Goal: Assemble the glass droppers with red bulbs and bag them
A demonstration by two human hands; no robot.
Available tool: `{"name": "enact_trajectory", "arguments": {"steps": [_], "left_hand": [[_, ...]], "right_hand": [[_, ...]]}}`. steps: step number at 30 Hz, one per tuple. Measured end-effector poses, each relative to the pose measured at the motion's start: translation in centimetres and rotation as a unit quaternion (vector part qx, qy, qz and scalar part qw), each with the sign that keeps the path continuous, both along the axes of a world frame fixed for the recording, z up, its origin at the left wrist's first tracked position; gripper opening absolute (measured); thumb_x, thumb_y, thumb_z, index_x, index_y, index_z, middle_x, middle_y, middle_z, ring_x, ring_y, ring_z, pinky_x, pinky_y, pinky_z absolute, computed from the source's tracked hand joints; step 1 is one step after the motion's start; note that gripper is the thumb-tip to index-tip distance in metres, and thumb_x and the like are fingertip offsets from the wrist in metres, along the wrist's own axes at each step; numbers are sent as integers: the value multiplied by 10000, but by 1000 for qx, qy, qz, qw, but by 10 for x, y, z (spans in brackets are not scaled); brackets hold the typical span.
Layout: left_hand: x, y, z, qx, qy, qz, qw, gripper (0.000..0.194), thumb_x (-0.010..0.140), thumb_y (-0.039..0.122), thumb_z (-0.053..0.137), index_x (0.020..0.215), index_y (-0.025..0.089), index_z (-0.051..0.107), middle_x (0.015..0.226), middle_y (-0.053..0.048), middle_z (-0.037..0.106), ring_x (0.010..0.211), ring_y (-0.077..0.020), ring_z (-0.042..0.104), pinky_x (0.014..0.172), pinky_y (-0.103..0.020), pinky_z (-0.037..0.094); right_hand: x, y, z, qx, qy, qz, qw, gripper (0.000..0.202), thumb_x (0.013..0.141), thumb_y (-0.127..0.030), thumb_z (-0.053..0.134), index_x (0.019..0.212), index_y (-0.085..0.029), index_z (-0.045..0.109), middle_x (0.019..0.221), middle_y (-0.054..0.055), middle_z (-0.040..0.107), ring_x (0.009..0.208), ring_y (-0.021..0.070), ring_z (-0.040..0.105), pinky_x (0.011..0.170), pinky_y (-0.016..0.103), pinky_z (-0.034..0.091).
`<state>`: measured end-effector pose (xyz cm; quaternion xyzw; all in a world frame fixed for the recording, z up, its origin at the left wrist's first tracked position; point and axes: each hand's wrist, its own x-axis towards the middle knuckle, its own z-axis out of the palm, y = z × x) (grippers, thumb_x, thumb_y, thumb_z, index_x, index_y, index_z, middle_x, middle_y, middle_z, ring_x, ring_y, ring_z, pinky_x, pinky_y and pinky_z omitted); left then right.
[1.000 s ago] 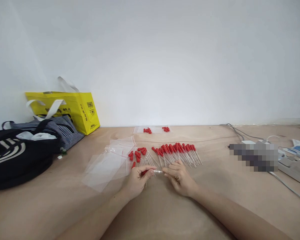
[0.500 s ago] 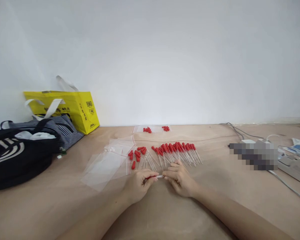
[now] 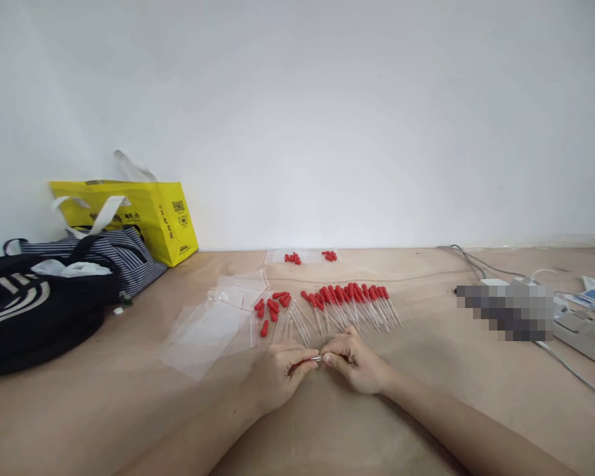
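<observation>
My left hand (image 3: pixel 283 371) is closed around a red rubber bulb, mostly hidden by its fingers. From its fingertips a short length of clear glass dropper tube (image 3: pixel 317 358) shows, running across to my right hand (image 3: pixel 356 363). That hand pinches the tube between thumb and fingers. Just beyond lie several loose red bulbs (image 3: pixel 272 306) and bare glass tubes (image 3: pixel 297 324). To their right, several droppers with red bulbs fitted (image 3: pixel 359 297) lie in a row, bulbs pointing away from me.
Clear plastic bags (image 3: pixel 208 330) lie flat on the left of the table. At the wall, another clear bag (image 3: pixel 310 256) bears red bulbs. A yellow bag (image 3: pixel 178 231), a striped bag (image 3: pixel 143 258) and a black bag (image 3: pixel 44 330) stand far left. Cables (image 3: pixel 575 373) and a grey device (image 3: pixel 585 340) lie right.
My hands have come slightly closer together, so less of the glass tube shows between them. The view has shifted a little. The things on the table look unmoved.
</observation>
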<state>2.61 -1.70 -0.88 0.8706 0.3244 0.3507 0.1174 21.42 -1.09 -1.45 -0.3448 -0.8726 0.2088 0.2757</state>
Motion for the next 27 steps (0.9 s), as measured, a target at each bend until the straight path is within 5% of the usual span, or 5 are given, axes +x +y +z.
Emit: {"name": "enact_trajectory", "arguments": {"steps": [6,11,22,25,27], "left_hand": [[-8,11,2,-44,-52,63,996,351,771,297,558,1100,180,523,726,0,661,672,-140,590,661,-260,452],[-14,14,9,-30,-10,75,997,132,740,329,587,774,211,633,727,-8,642,722,-165,555,718,-302,394],[-13,18,9,-106,23,80,991,123,751,295,562,734,229,664,672,6,655,664,-153,563,777,-329,366],[-16,18,11,-92,55,90,990,151,742,329,570,843,250,650,779,0,660,783,-186,567,829,-368,345],[-19,21,10,-57,51,122,990,351,696,365,612,1025,252,574,967,-26,633,921,-225,533,863,-398,324]], "right_hand": [[-2,2,4,-6,1,-59,998,351,898,-349,297,712,-183,544,631,-44,555,607,96,476,701,275,250],[9,4,8,36,-3,-68,997,246,881,-322,359,844,-212,577,762,-13,623,709,118,512,712,285,230],[9,1,7,162,-103,-66,979,188,842,-280,437,819,-221,613,733,11,598,730,138,469,675,298,202],[8,1,5,164,-115,-81,976,183,828,-265,450,788,-216,621,753,16,603,744,139,473,672,298,196],[7,5,3,147,-109,-130,974,202,828,-255,438,766,-209,624,753,20,609,746,142,481,662,294,195]]}}
